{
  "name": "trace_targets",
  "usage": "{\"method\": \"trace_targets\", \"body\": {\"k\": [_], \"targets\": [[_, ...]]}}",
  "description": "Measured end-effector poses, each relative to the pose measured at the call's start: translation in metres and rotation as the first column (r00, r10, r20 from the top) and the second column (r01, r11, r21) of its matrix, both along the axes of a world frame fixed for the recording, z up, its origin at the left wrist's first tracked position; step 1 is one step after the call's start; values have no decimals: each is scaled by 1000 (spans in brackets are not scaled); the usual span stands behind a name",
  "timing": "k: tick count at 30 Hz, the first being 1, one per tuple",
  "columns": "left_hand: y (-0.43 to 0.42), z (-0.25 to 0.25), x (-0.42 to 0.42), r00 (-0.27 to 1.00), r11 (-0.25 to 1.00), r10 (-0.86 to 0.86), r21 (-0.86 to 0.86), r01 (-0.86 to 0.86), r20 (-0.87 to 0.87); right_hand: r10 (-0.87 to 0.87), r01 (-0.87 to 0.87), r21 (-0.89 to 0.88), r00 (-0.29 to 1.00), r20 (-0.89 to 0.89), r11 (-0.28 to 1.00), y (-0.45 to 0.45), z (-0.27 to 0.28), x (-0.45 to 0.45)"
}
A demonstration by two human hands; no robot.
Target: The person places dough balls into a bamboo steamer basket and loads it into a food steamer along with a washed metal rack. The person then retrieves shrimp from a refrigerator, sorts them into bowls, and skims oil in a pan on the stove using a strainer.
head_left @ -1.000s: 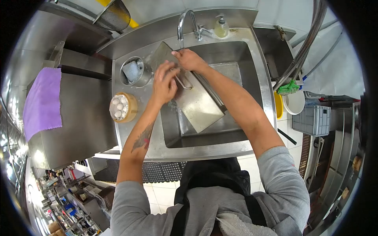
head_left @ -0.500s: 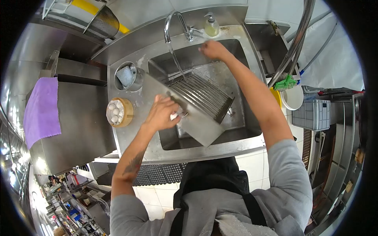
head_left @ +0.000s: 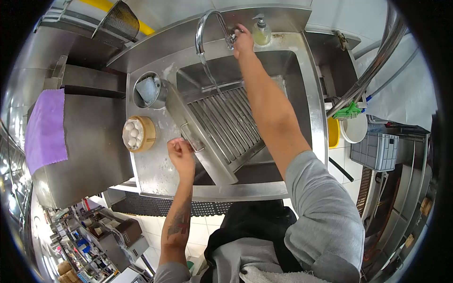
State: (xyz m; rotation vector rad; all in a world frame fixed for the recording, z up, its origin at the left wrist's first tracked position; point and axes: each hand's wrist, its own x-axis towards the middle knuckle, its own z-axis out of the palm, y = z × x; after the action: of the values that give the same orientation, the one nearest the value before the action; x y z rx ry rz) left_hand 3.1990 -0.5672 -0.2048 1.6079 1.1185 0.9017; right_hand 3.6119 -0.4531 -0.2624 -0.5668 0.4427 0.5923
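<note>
Slatted metal filter (head_left: 218, 133) slanting across the sink (head_left: 245, 190), mid-frame, under running water.
The filter's left side overlaps the sink's left rim, which probably helps hold the slats beneath the stream (head_left: 211, 74). The left hand (head_left: 181, 152), loosely curled with nothing seen in its grasp, is beside the bent-wire handle (head_left: 184, 130); I cannot tell whether they touch. The right hand (head_left: 243, 42), upper centre, is drawn narrow at the side of the curved chrome tap (head_left: 199, 40), perhaps on its control, but the hand hides its own grip. Smooth sheet metal frames the filter's parallel ridges. At left, a round, pale bamboo steamer (head_left: 150, 134) holds smooth white balls (head_left: 133, 134).
</note>
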Motion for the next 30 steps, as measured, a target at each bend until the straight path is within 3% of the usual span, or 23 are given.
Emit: {"method": "trace_targets", "body": {"k": [1, 2, 3, 4, 5, 6, 8, 9, 10, 11, 12, 13, 14, 15, 17, 18, 20, 23, 26, 28, 30], "targets": [[0, 8, 4, 944, 920, 123, -392, 8, 306, 293, -126, -387, 863, 412, 914, -12, 1, -3], [2, 11, 16, 865, 776, 330, -630, -21, 377, 525, -118, -613, 656, 542, 781, -33, -2, -12], [8, 9, 12, 865, 770, 338, -638, -27, 371, 698, 22, -772, 410, 587, 635, -53, -8, -21], [21, 6, 10, 900, 674, 281, -736, 63, 334, 743, 108, -801, 317, 590, 590, -77, -15, -23], [35, 5, 21, 923, 566, 208, -810, 156, 323, 790, 210, -856, 331, 516, 472, -116, -2, -42], [35, 26, 38, 964, 522, 138, -844, 125, 228, 712, 350, -764, 292, 639, 542, -150, -31, -58], [29, 37, 49, 963, 507, 57, -839, 200, 264, 787, 425, -865, 422, 451, 268, -246, -27, -121], [25, 44, 57, 953, 492, -24, -826, 275, 303, 809, 414, -909, 516, 283, 54, -289, -44, -147], [13, 56, 68, 948, 550, -40, -785, 286, 317, 749, 396, -918, 610, 260, -4, -329, -66, -182], [5, 69, 78, 921, 552, -102, -749, 366, 376, 562, -23, -965, 816, 134, 263, -364, -66, -215], [-4, 80, 86, 889, 552, -156, -709, 440, 430, 511, -299, -801, 859, 10, 518, -381, -38, -239], [-16, 91, 95, 881, 565, -180, -688, 456, 437, 361, -441, -570, 897, -255, 694, -391, -25, -255], [-27, 102, 104, 872, 585, -198, -660, 471, 447, 268, -464, -284, 807, -526, 839, -396, -17, -264], [-38, 111, 110, 854, 589, -213, -636, 499, 474, 353, -401, 22, 778, -520, 916, -400, -26, -260], [-54, 137, 102, 823, 615, -278, -567, 548, 495, 623, -586, 260, 778, -82, 767, -403, -44, -262], [-65, 159, 92, 817, 621, -268, -557, 552, 510, 576, -529, 323, 814, -67, 785, -388, 10, -274], [-78, 201, 57, 799, 641, -256, -523, 562, 544, 603, -573, 222, 791, -100, 789, -389, 45, -313], [-89, 265, -26, 729, 642, -345, -418, 643, 591, 727, -693, 296, 687, -10, 658, -396, 69, -368], [-100, 300, -135, 736, 692, -353, -368, 621, 578, 820, -793, 334, 566, 91, 510, -391, 77, -421], [-109, 307, -226, 730, 765, -398, -239, 599, 555, 848, -812, 315, 528, 40, 491, -393, 58, -453], [-125, 316, -338, 889, 907, -336, -148, 394, 311, 843, -840, 248, 522, 126, 483, -392, 95, -518]]}}
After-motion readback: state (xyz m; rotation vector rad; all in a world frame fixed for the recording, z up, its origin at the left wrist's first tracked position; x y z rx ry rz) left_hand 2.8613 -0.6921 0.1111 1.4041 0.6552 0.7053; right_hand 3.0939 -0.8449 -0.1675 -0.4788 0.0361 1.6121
